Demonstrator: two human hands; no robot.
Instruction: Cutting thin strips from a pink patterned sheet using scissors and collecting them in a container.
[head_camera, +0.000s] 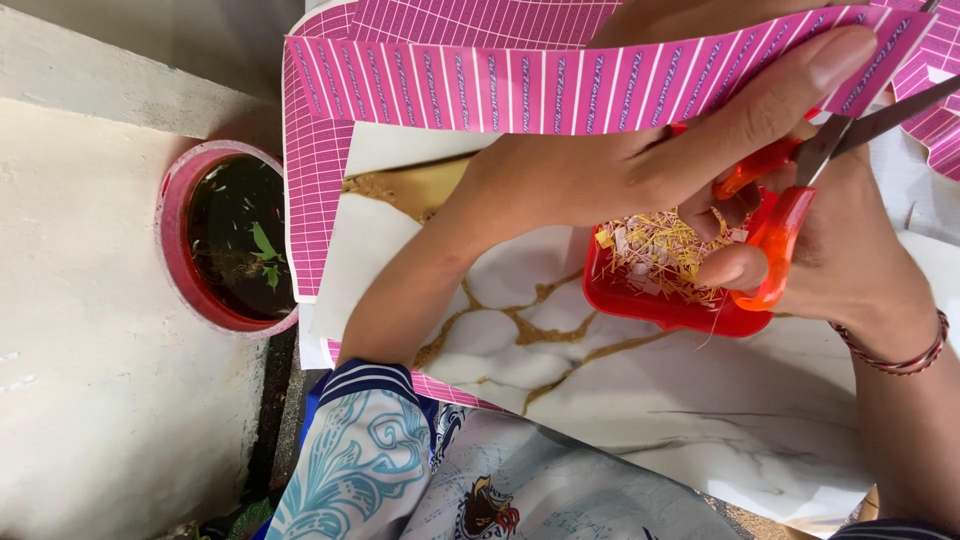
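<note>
Pink gridded strip is being pinched taut by the left hand over the red tray near the marble sheet's top edge, so snippings from the right hand's gripped orange scissors are dropping in.

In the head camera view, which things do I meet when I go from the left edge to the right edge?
Pale concrete floor → round red pot with dark water → left hand holding the pink strip → red tray of yellow clippings → right hand with the orange scissors → red bracelet.
</note>
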